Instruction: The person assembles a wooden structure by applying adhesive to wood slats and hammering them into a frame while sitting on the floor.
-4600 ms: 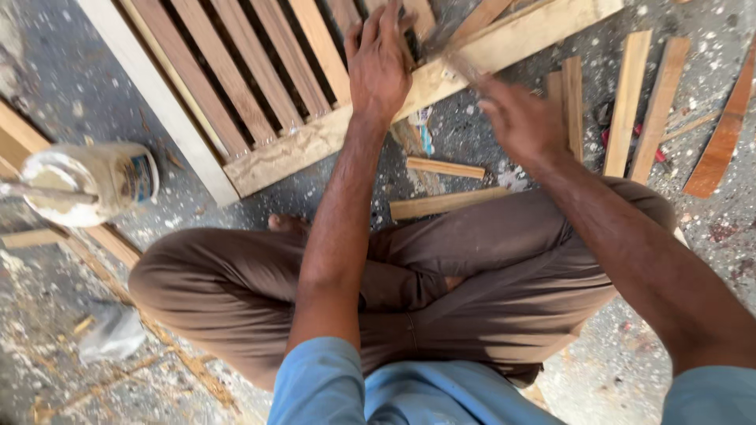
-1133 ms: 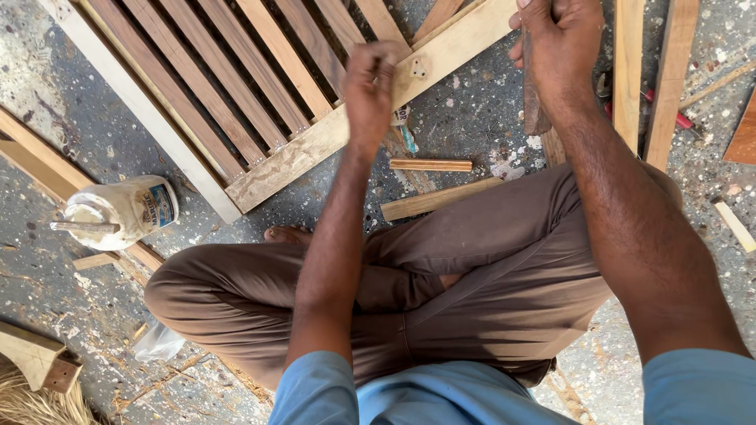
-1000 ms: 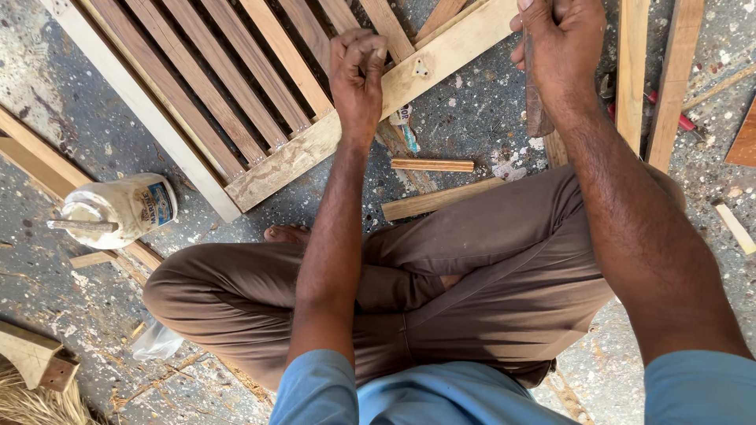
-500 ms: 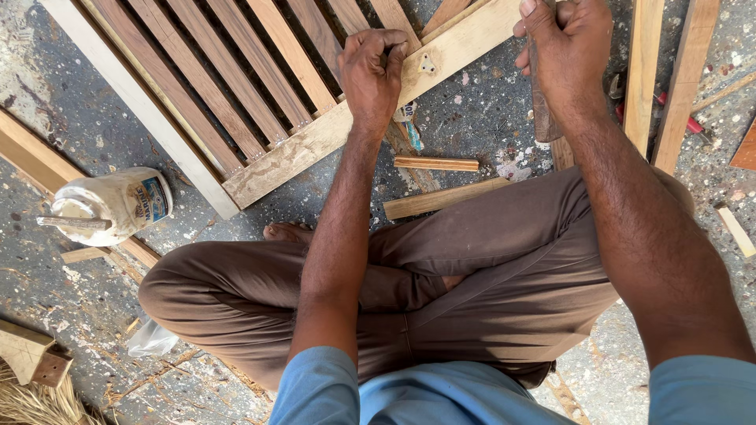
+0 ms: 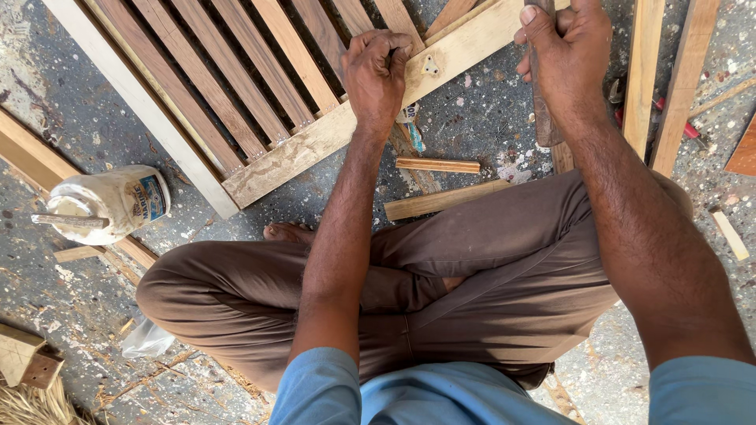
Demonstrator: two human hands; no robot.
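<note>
A slatted wooden frame lies on the speckled floor in front of my crossed legs. My left hand rests on its pale lower rail, fingers curled tight into a pinch; whatever is between the fingertips is hidden. A small pale patch marks the rail just right of that hand. My right hand is raised at the frame's right end, closed around a dark wooden handle that points down toward my knee. The handle's upper end is out of view.
A smeared glue jar with a stick in it lies at the left. Short wood strips lie by my knee. Long battens and a red-handled tool lie at the right. A wood block sits bottom left.
Several seconds ago my left hand lay flat on the slats and my right was lower and open. Now the left is pinched on the rail and the right grips the raised handle.
</note>
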